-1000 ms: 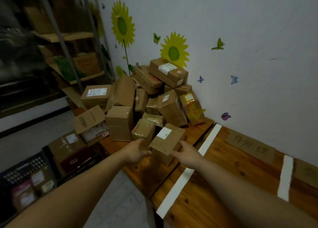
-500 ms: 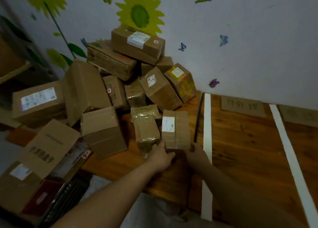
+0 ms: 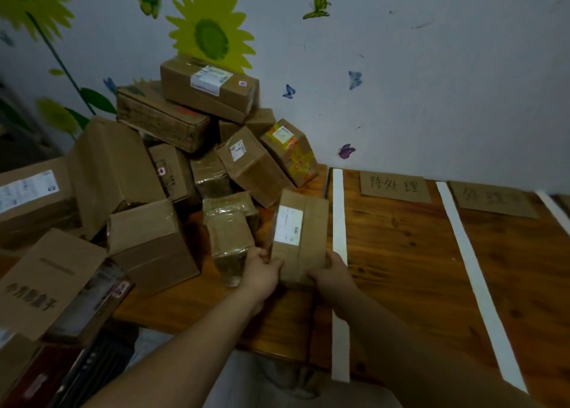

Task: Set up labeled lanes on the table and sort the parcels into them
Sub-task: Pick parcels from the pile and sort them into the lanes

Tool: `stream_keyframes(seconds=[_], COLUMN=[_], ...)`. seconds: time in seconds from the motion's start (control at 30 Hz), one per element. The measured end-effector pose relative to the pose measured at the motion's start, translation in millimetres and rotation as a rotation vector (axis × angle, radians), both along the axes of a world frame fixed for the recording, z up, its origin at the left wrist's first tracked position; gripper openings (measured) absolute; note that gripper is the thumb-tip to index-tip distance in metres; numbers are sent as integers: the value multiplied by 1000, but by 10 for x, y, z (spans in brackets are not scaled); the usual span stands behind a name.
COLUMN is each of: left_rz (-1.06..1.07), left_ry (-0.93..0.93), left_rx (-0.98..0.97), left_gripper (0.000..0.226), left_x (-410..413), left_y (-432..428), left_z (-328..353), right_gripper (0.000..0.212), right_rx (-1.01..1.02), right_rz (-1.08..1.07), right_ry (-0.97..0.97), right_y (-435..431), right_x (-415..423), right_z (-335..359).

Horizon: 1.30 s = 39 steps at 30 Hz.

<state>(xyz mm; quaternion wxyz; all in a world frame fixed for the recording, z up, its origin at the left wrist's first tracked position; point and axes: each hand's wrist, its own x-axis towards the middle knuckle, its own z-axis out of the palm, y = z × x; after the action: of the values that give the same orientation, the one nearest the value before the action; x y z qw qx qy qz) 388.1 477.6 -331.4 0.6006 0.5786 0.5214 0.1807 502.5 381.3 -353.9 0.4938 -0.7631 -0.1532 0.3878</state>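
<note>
Gripping one parcel (image 3: 297,235) with left hand (image 3: 262,272) and right hand (image 3: 331,272), beside three tape strips (image 3: 338,222) and two labels (image 3: 394,187) on desk (image 3: 401,269).

Dim indoor light, soft blur toward bowed edges, perhaps slight motion smear, no glare

A yellow sunflower decal (image 3: 212,34) is showing on the pale wall (image 3: 431,68) at the back. Butterfly stickers are sitting around it: a green one (image 3: 317,5), two blue ones (image 3: 289,91) (image 3: 354,79) and a purple one (image 3: 346,151) lowest down.
</note>
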Motion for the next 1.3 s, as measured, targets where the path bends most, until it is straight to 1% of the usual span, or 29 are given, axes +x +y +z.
stream_keyframes(seconds=[0.07,0.1,0.2,0.27,0.33,0.43,0.47,0.5,0.57,0.6,0.63,0.67,0.7,0.73,0.77,0.8,0.83,0.87,0.93,0.97,1.03,1.1,1.2,1.27,1.3], left_rz=[-14,-42,-135,-148,-175,-331,-391,-441,-500,-508,-493,-441,-331,-176,-23,83,117,94,-21,-70,-154,-217,-305,-347,-355], left_ry=[-69,-90,-232,-324,-308,-159,-104,-63,-25,-20,-19,-31,-84,-162,-247,-326,-374,-390,-425,-463,-536,-560,-548,-562,-561], left_rx=[3,-3,-26,-4,74,241,283,320,371,403,460,534,580,564,495,409,341,314,340,340,345,410,495,490,468], left_gripper=[40,47,47,49,54,62,64,65,68,68,68,67,66,66,67,68,67,65,58,58,62,67,70,67,62], left_x=[35,41,90,151,215,263,277,292,331,354,387,425,472,516,555,577,585,582,562,557,571,596,622,650,675], left_y=[-53,-77,-166,-252,-358,-501,-531,-561,-633,-657,-688,-721,-753,-776,-793,-795,-787,-762,-664,-624,-571,-582,-626,-673,-695], left_z=[149,236,535,743,951,1297,1418,1532,1714,1769,1810,1838,1856,1883,1927,1972,2009,2032,2047,2064,2077,2067,1994,1954,1931], right_gripper=[56,60,68,70,76,99,99,90,57,46,44,46,50,56,61,64,61,53,29,25,36,45,49,49,46], right_rx=[125,176,244,257,265,375,380,367,332,314,299,289,277,258,240,229,237,262,325,361,434,469,468,437,418], right_rz=[17,44,116,151,160,31,-10,-25,19,33,30,12,-14,-41,-56,-58,-56,-63,-125,-161,-193,-230,-303,-344,-362], right_ry=[20,25,37,40,-26,-168,-189,-200,-192,-182,-176,-168,-160,-157,-157,-155,-150,-148,-178,-197,-210,-222,-232,-237,-243], right_y=[-93,-145,-322,-456,-592,-774,-844,-914,-1063,-1125,-1174,-1211,-1226,-1230,-1228,-1232,-1232,-1238,-1273,-1300,-1349,-1386,-1463,-1560,-1622], right_x=[73,129,307,414,516,796,902,1002,1121,1135,1128,1112,1095,1077,1059,1035,1010,983,951,951,949,898,787,726,708], right_z=[240,372,753,961,1213,1645,1785,1902,2047,2076,2093,2107,2123,2146,2173,2193,2203,2212,2244,2263,2280,2280,2246,2212,2201])
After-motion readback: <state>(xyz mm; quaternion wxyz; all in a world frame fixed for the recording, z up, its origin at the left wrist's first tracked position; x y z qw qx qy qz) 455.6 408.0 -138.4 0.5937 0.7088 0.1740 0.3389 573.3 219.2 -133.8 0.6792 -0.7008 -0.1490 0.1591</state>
